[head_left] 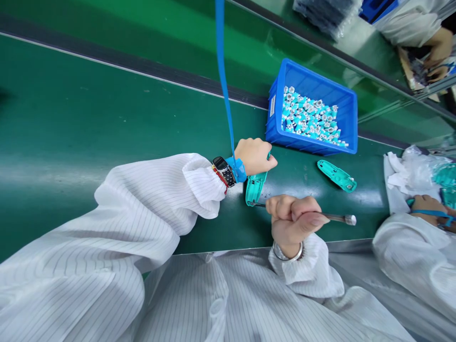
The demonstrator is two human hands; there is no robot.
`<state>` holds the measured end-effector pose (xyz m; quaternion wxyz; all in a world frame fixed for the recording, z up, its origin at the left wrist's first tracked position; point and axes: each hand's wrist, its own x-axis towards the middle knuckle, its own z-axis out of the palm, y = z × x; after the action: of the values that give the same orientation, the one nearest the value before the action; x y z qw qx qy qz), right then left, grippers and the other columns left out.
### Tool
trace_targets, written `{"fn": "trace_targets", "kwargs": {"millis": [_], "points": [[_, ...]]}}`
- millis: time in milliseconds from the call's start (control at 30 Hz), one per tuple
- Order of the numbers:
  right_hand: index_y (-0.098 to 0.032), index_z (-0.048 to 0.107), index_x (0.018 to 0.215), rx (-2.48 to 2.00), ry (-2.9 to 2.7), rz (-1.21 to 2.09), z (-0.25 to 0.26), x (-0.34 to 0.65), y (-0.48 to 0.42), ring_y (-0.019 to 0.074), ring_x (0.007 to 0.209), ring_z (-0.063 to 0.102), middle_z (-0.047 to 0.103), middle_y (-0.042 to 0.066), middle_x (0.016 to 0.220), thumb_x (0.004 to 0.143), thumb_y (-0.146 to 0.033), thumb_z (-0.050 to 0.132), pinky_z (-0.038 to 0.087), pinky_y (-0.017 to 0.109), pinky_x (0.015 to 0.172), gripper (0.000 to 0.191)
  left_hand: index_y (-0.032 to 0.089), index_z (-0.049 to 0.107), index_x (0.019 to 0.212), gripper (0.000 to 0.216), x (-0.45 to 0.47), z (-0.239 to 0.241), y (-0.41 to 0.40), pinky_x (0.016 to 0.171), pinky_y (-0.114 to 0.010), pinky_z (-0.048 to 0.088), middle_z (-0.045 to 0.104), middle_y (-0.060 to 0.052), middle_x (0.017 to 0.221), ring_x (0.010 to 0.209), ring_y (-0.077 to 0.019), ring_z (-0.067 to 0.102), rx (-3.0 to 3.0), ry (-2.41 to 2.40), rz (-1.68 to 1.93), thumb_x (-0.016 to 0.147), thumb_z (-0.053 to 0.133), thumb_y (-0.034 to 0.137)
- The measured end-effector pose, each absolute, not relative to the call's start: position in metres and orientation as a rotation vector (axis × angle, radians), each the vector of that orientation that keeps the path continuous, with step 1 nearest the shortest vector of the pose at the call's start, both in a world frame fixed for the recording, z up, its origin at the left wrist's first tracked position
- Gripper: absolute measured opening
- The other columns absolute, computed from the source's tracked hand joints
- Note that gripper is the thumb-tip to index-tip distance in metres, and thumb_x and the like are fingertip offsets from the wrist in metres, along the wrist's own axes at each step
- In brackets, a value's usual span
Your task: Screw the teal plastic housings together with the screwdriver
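My left hand (253, 156) is closed around the upper end of a teal plastic casing half (254, 189) and hides that part of it. The casing's hollow inner side faces up. In my right hand (294, 216), fingers wrapped round, is a slim metal rod tool (337, 217) with a short, thicker cylindrical end pointing right. Its thin dark tip reaches the lower end of the casing; the grip hides its middle. A second teal casing half (337, 175) lies on the green table to the right, inner side up, apart from both hands.
A blue bin (313, 145) with many small teal-and-white parts (309, 116) stands beyond my hands. A blue strap (224, 71) runs up from my left wrist. At right, a co-worker's hand (429, 209) is beside plastic bags (415, 166); another person's arm (440, 47) shows at top right.
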<state>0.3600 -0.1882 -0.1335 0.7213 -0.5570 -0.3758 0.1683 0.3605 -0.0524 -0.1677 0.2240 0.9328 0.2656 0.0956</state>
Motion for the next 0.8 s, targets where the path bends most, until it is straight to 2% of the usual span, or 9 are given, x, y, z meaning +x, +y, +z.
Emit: {"fn": "trace_targets", "kwargs": {"millis": [267,633,700,800], "points": [[-0.019,0.023,0.057,-1.150,-0.845,0.381,-0.133,0.357,-0.193,0.0047,0.032,0.014,0.014,-0.007,0.043,0.084,-0.054,0.042,0.020,0.017,0.036,0.048,0.014,0.068,0.079,0.036,0.360,-0.167,-0.052,0.061,-0.036,0.042,0.067,-0.013,0.079,0.078,-0.0304,0.063,2.585,0.746,0.226,0.073,0.040,0.035],[-0.020,0.024,0.059,-1.164,-0.891,0.357,-0.129,0.362,-0.192,0.0058,0.033,0.012,0.012,-0.007,0.046,0.089,-0.050,0.033,0.019,0.018,0.036,0.044,0.015,0.067,0.079,0.034,0.359,-0.165,-0.054,0.064,-0.036,0.042,0.067,-0.012,0.078,0.078,-0.0294,0.063,2.554,0.743,0.205,0.073,0.039,0.035],[-0.021,0.026,0.058,-1.186,-0.899,0.313,-0.124,0.374,-0.190,0.0068,0.034,0.017,0.015,-0.007,0.047,0.089,-0.046,0.037,0.020,0.020,0.037,0.041,0.016,0.066,0.077,0.032,0.358,-0.164,-0.049,0.064,-0.035,0.042,0.066,-0.010,0.077,0.077,-0.0278,0.062,2.507,0.720,0.190,0.074,0.040,0.035],[-0.021,0.042,0.062,-1.532,-1.037,0.222,-0.115,0.414,-0.179,0.0093,0.040,0.030,0.029,-0.005,0.050,0.089,-0.038,0.041,0.026,0.024,0.043,0.031,0.016,0.062,0.071,0.029,0.355,-0.158,-0.029,0.058,-0.028,0.040,0.061,-0.005,0.068,0.065,-0.0191,0.058,2.241,0.581,0.069,0.079,0.041,0.035]]}}
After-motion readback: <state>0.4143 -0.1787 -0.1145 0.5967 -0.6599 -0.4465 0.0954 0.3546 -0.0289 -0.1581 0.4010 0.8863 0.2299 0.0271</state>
